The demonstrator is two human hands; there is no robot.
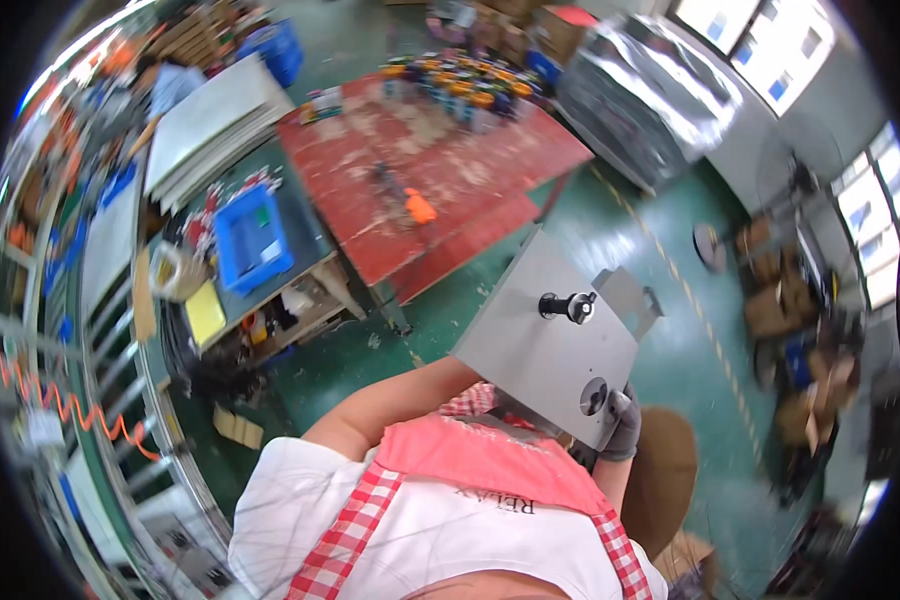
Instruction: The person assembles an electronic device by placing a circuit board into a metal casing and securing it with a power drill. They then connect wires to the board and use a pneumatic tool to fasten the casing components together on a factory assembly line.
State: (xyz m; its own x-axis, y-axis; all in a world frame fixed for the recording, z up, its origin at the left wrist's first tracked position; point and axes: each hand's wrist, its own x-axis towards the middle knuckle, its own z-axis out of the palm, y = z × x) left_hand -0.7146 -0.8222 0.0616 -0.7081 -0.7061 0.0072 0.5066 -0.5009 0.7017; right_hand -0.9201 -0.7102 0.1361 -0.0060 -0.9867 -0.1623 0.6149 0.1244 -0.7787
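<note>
A grey sheet-metal panel [530, 335] is held tilted in front of my body. A black and silver knob-like fitting [568, 307] sticks out of its face, and a dark round opening [593, 397] lies near its lower right edge. My right hand [623, 428], in a grey glove, is closed on that edge. My bare left forearm [400, 400] reaches to the panel's left side, where the hand is hidden behind the metal. Beyond the panel's right side shows a grey bracket-like piece [630, 298]; whether it is joined to the panel I cannot tell.
Ahead stands a worn red table [355, 190] with an orange-handled tool [419, 206] and several orange-topped parts [480, 85]. A blue bin [228, 275] sits on the left bench. Silver-wrapped goods [660, 90] stand far right. Beside my right arm is a brown seat [668, 470].
</note>
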